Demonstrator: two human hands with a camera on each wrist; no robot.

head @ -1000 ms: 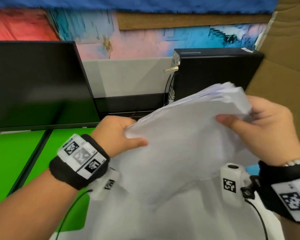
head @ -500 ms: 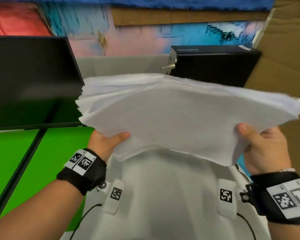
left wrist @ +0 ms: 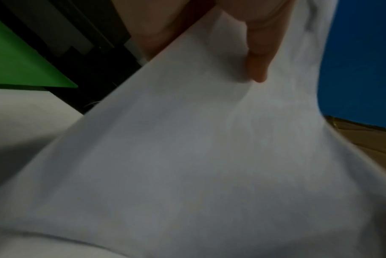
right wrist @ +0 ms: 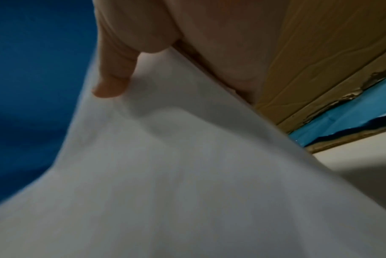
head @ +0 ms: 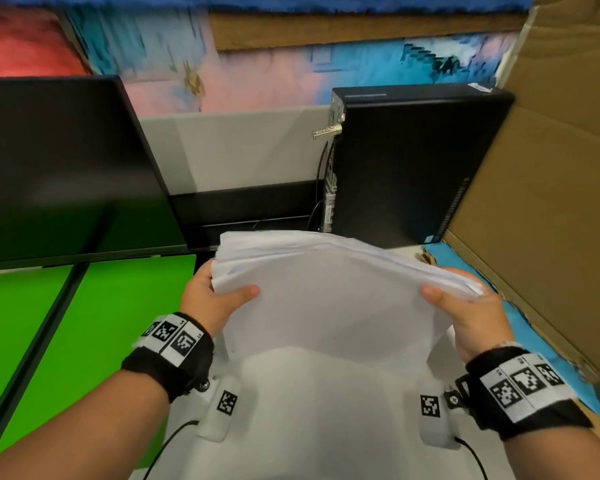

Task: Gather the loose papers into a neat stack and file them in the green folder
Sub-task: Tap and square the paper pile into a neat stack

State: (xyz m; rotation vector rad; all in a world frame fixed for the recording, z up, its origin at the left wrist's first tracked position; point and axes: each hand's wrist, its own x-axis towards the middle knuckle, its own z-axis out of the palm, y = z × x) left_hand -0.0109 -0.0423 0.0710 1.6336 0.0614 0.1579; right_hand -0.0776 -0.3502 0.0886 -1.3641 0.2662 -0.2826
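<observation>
A thick stack of white papers [head: 333, 292] hangs in the air over the white table [head: 326, 410], sagging in the middle. My left hand [head: 219, 299] grips its left edge, thumb on top. My right hand [head: 465, 306] grips its right edge the same way. In the left wrist view the papers [left wrist: 187, 157] fill the frame with my thumb [left wrist: 258, 57] pressed on them. The right wrist view shows the papers [right wrist: 187, 174] under my thumb [right wrist: 114, 76]. The green folder [head: 94, 341] lies open flat on the left, partly under the monitor.
A black monitor [head: 59, 168] stands at the back left with its stand leg [head: 32, 348] crossing the folder. A black computer tower [head: 406, 161] stands behind the papers. Brown cardboard [head: 548, 209] walls off the right side.
The stack has come down from chest height toward the table and now sags between my hands. Both hands have moved lower and closer together.
</observation>
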